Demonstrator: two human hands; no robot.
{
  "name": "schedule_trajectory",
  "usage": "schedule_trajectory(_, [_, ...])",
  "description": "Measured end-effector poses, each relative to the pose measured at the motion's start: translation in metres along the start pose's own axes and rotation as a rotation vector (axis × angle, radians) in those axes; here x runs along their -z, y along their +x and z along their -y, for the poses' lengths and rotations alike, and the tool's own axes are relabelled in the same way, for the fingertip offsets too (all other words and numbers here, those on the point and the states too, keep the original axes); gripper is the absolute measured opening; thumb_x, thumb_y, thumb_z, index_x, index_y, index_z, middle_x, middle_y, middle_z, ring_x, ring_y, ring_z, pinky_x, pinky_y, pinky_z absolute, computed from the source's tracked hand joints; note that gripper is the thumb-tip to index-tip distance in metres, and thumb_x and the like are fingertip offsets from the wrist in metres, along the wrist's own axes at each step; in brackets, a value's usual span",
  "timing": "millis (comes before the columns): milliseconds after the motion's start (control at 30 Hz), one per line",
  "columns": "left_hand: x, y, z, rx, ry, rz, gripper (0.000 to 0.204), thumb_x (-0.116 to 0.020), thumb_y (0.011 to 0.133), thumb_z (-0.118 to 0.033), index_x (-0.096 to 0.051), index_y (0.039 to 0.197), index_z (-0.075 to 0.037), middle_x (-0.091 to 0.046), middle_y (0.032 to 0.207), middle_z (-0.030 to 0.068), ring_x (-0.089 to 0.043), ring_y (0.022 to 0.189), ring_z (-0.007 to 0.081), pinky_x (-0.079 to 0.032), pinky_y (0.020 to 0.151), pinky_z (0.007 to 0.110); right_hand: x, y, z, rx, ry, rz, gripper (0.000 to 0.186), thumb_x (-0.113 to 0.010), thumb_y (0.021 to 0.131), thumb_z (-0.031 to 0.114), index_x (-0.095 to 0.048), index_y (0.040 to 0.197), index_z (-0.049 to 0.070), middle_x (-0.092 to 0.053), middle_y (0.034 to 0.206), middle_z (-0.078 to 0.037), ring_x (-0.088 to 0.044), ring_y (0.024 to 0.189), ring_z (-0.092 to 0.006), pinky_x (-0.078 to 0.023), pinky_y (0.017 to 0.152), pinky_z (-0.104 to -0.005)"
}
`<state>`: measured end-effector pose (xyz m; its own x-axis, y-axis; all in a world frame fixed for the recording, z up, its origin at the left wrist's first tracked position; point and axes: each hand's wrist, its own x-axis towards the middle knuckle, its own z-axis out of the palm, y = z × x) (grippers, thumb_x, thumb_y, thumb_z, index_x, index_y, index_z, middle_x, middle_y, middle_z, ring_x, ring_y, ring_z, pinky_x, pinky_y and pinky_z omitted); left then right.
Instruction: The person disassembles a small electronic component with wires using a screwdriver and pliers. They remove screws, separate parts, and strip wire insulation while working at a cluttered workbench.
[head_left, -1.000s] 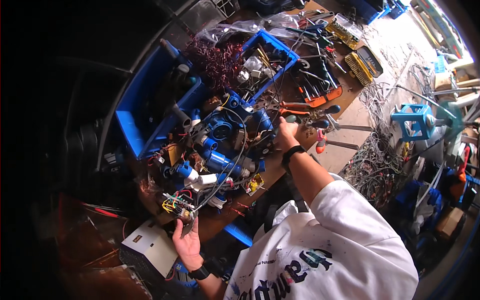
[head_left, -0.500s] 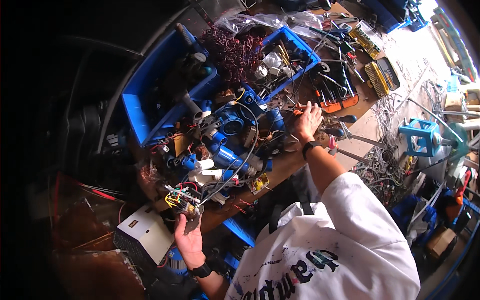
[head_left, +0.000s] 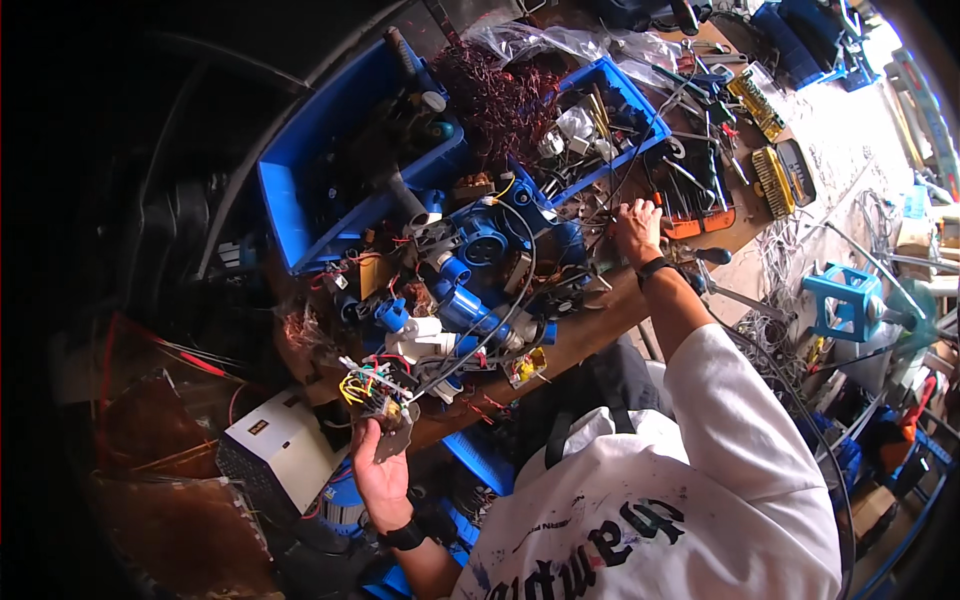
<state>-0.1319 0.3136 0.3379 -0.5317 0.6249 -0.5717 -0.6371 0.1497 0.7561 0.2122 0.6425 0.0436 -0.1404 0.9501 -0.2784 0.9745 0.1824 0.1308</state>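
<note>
My left hand point(head_left: 382, 478) holds an electrical part point(head_left: 388, 412) by its flat metal plate, at the near left edge of the table. Yellow, red, green and white wires fan out from its top, and a grey cable runs up from it. My right hand point(head_left: 637, 233) is at the table's right side, fingers curled down beside orange-handled tools point(head_left: 683, 228); what lies under the fingers is hidden. Between my hands lie blue and white plug connectors point(head_left: 470, 312) and a round blue socket point(head_left: 482, 243).
A large blue bin point(head_left: 285, 215) stands at the far left of the table, a smaller blue tray point(head_left: 660, 128) behind my right hand. A tangle of dark red wire point(head_left: 500, 105) sits between them. A white box point(head_left: 285, 440) stands at left; a blue stool point(head_left: 845, 290) is on the right.
My right hand's fingers have curled in from a more stretched pose, near the orange handles. The view has shifted slightly. My left hand still holds the wired part.
</note>
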Motion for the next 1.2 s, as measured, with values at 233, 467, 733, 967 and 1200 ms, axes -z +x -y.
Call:
schedule_trajectory(233, [0.011,0.012,0.0,0.024,-0.041,0.126,0.028,-0.06,0.092,-0.014,-0.057,0.118,-0.004,-0.063,0.116,0.0083,-0.06,0.11,0.0236,-0.05,0.096,0.043,0.056,0.008,-0.025,0.028,-0.037,0.15,0.026,-0.059,0.087,0.028,-0.069,0.096,0.007,-0.068,0.102,-0.013,-0.065,0.098,-0.0271,-0.053,0.076,-0.0391])
schedule_trajectory(467, [0.006,0.015,0.002,-0.009,-0.028,0.121,0.026,-0.06,0.092,-0.012,-0.059,0.117,-0.004,-0.064,0.114,0.008,-0.061,0.107,0.0218,-0.05,0.093,0.039,0.116,-0.013,-0.055,0.039,0.261,0.468,0.038,-0.055,0.086,0.034,-0.072,0.091,0.001,-0.07,0.092,-0.017,-0.068,0.096,-0.0273,-0.054,0.079,-0.0347])
schedule_trajectory(733, [0.009,0.021,-0.001,0.018,-0.074,0.187,0.026,-0.062,0.092,-0.012,-0.06,0.115,-0.001,-0.066,0.112,0.0094,-0.063,0.104,0.0227,-0.05,0.093,0.037,0.111,-0.036,-0.103,0.21,0.476,0.639,0.014,-0.056,0.069,0.009,-0.064,0.068,-0.003,-0.062,0.063,-0.015,-0.063,0.053,-0.0258,-0.047,0.047,-0.0374])
schedule_trajectory(967, [-0.006,0.024,-0.006,-0.037,-0.04,0.256,0.026,-0.062,0.091,-0.01,-0.06,0.116,-0.002,-0.066,0.111,0.0085,-0.064,0.102,0.0214,-0.052,0.09,0.035,0.112,-0.085,-0.074,-0.212,1.174,0.74,0.021,-0.058,0.072,0.016,-0.056,0.056,0.002,-0.056,0.053,-0.008,-0.053,0.043,-0.0191,-0.038,0.042,-0.0319])
schedule_trajectory(1200, [-0.024,0.009,-0.009,-0.113,0.062,0.263,0.028,-0.061,0.09,-0.01,-0.06,0.118,-0.003,-0.065,0.112,0.0074,-0.062,0.102,0.0195,-0.049,0.091,0.035,0.111,-0.12,-0.068,-0.038,1.561,0.906,0.013,-0.057,0.082,0.011,-0.061,0.075,0.001,-0.063,0.071,-0.008,-0.057,0.056,-0.0146,-0.046,0.053,-0.0284])
